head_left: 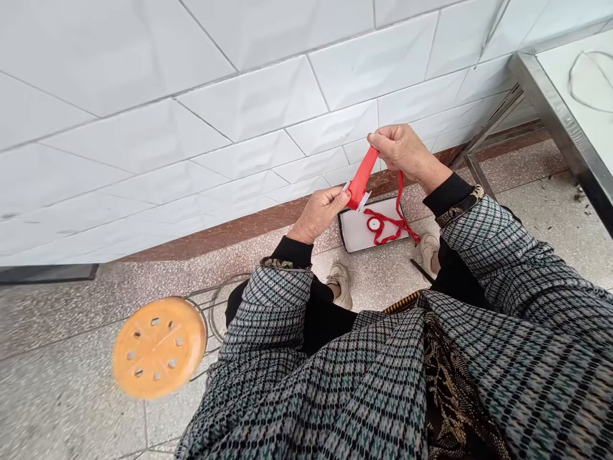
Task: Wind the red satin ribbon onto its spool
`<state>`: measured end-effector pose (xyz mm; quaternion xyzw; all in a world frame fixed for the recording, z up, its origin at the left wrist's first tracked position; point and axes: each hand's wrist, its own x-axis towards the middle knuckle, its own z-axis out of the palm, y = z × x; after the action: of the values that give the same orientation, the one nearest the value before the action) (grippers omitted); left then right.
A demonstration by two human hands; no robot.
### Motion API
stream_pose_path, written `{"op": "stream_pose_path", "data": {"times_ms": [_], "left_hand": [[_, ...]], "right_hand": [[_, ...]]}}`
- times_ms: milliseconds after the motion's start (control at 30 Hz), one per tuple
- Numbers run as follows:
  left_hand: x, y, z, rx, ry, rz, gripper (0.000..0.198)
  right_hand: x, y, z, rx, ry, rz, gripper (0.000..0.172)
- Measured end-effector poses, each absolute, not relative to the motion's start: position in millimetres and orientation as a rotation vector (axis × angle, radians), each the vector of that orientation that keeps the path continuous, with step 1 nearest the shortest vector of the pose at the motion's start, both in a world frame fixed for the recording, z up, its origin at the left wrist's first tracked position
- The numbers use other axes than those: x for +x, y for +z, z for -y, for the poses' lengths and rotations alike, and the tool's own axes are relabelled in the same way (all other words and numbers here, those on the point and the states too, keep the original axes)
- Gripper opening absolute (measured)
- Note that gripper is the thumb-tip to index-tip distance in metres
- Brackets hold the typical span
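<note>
My left hand [320, 214] is closed on a spool of red ribbon [357, 193], whose white flanges show at both sides. From the spool a flat stretch of ribbon runs up to my right hand [400, 150], which pinches it between thumb and fingers. A loose length of red ribbon [400, 191] hangs below my right hand towards a shallow white box [352, 233] with dark edges on the floor. In that box lie a small red roll with a white centre [374, 224] and loops of red ribbon.
A white tiled wall [258, 102] rises in front of me. To my left stands a round orange stool [160, 348] with a wire frame. At the right is a metal-edged table [565, 128] with a thin cord on it. The floor [62, 383] is speckled stone.
</note>
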<state>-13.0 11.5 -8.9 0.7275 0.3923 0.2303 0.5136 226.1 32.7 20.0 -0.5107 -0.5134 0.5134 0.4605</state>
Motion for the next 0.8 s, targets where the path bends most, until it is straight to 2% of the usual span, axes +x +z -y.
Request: {"op": "stream_pose_path", "data": {"times_ms": [333, 633, 800], "left_hand": [[-11.2, -15.3, -11.3, 1.794, 0.617, -0.978, 0.065], [-10.1, -9.0, -7.7, 1.61, 0.617, -0.871, 0.06], [-12.0, -14.7, -11.2, 1.701, 0.698, -0.832, 0.051]], "right_hand": [[229.8, 16.0, -34.2, -1.239, 1.198, 1.278, 0.045], [229.2, 9.3, -37.7, -1.273, 1.356, 1.202, 0.043], [228.0, 3.2, -39.3, -1.295, 1.414, 1.182, 0.043]]}}
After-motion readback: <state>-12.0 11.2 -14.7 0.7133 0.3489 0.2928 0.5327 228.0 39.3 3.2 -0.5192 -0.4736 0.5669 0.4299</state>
